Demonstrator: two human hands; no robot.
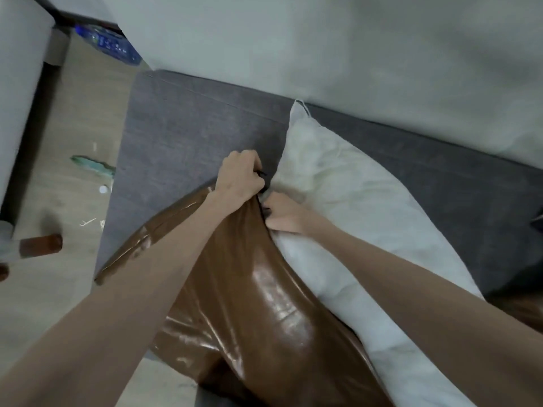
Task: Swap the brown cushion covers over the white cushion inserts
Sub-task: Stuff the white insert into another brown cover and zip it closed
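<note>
A glossy brown cushion cover [258, 301] lies across the grey sofa seat [176, 142], bulging as if filled. Beside it on the right rests a bare white cushion insert [346, 207], one corner pointing up at the wall. My left hand [239, 179] is closed on the far top edge of the brown cover, where a dark zipper strip shows. My right hand [282, 214] pinches the same edge just to the right, pressed against the white insert. What is inside the cover is hidden.
A pale wall [323, 48] runs behind the sofa. On the wooden floor [58, 160] to the left lie a blue plastic bottle [111, 44], a green scrap [92, 165], small white bits and a brown furniture leg [41, 244].
</note>
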